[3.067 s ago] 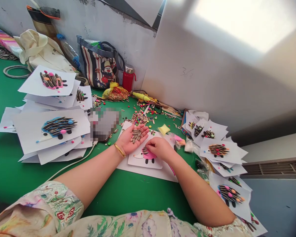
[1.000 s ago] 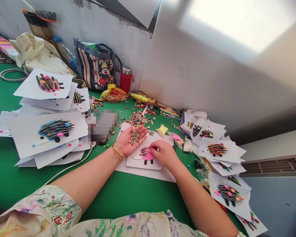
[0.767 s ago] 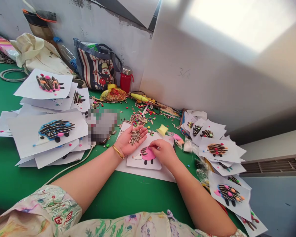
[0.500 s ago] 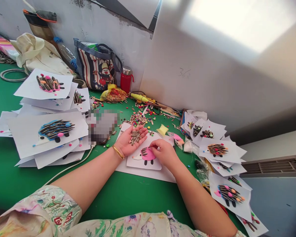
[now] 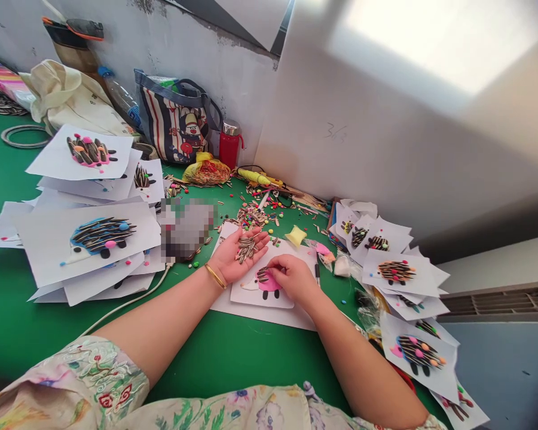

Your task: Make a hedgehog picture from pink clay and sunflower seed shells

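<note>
My left hand [image 5: 228, 258] lies palm up, cupping a small heap of striped sunflower seeds [image 5: 247, 249]. Beside it, my right hand [image 5: 299, 278] is closed in a pinch over a pink clay hedgehog [image 5: 274, 283] on a white card [image 5: 246, 298]. Its fingertips press at the hedgehog's back, on a sunflower seed that they mostly hide. A few dark seeds stand in the clay toward the head, and two dark feet show below. Under the card lies a larger white sheet [image 5: 291, 319].
Finished hedgehog cards are piled at the left [image 5: 40, 239] and right [image 5: 367, 272]. Loose seeds and coloured clay balls [image 5: 251, 212] scatter behind my hands. A yellow clay packet [image 5: 296, 235], a black pen [image 5: 317, 275], a red flask [image 5: 229, 146] and a striped bag [image 5: 174, 122] are nearby.
My right hand has shifted slightly left along the hedgehog's back, toward its seeds. The pen beside that hand shows more now. My left hand keeps its place with the seeds.
</note>
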### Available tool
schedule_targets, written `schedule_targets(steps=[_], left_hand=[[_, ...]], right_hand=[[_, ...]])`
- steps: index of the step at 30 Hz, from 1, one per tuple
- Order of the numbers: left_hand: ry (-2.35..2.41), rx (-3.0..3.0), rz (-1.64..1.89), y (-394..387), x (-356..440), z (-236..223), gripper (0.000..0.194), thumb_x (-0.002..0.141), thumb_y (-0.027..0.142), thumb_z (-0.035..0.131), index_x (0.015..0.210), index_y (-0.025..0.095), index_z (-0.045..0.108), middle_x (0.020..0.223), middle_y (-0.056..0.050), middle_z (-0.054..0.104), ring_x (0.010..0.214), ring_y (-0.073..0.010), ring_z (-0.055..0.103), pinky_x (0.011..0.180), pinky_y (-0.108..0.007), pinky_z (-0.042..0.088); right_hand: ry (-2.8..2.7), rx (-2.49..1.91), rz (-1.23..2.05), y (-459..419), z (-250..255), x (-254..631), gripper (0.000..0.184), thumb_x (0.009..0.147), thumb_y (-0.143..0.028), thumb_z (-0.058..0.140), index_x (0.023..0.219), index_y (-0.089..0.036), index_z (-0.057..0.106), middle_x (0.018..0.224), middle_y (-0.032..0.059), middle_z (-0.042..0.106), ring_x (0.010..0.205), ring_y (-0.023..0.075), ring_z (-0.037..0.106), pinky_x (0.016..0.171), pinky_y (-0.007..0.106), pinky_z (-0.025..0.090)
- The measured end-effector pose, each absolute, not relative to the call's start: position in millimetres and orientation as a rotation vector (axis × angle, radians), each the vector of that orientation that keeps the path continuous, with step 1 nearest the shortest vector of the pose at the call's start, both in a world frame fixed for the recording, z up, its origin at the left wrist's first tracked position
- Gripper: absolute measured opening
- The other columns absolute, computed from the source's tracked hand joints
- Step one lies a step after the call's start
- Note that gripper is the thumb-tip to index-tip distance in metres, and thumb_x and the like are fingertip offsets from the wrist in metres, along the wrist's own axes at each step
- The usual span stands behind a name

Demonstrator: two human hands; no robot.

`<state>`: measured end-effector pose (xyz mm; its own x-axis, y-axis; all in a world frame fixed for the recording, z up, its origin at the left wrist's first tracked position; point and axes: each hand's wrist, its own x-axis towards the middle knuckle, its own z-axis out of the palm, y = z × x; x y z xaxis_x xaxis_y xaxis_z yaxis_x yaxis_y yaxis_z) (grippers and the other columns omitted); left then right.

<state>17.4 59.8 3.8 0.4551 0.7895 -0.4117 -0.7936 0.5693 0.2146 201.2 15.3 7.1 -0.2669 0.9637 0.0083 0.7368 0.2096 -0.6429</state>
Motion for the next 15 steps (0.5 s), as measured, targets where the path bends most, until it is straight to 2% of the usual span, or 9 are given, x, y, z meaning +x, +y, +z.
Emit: schedule_targets(steps=[15], left_hand=[[0.504,-0.007,0.973,60.1,17.1,3.9,0.041,0.101,0.038,0.035,0.108,0.011,0.065,0.108,-0.016,0.070,0.108,-0.0256,0.066,0.093,-0.042,0.054]], right_hand=[[-2.253,-1.617,0.665,19.5,9.3,200.5,0.016,0.085,-0.019,0.060,0.094,-0.024,0.072,0.092,0.0014,0.070,0.085,0.0160,0.060,0.074,0.026,0.042]])
